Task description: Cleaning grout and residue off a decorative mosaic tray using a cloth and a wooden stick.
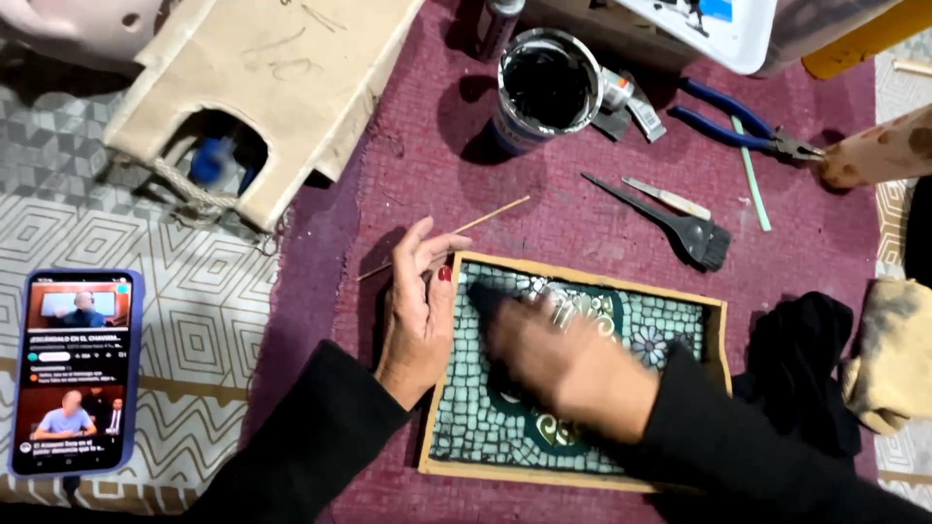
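Tray: we see the mosaic tray (680,330) on the maroon cloth (544,213), its middle hidden.
Left hand (417,315): fingers together, steadying the tray's left rim.
Right hand (568,359): blurred; we cannot tell its fingers.

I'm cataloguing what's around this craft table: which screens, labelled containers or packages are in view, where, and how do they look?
Blue-cased smartphone: far left on the patterned cloth, lit screen showing video thumbnails.
Round metal tin: top centre on the maroon mat, open, dark contents, pale labelled side.
Beige cardboard box: top left, cut-out opening, rope handle.
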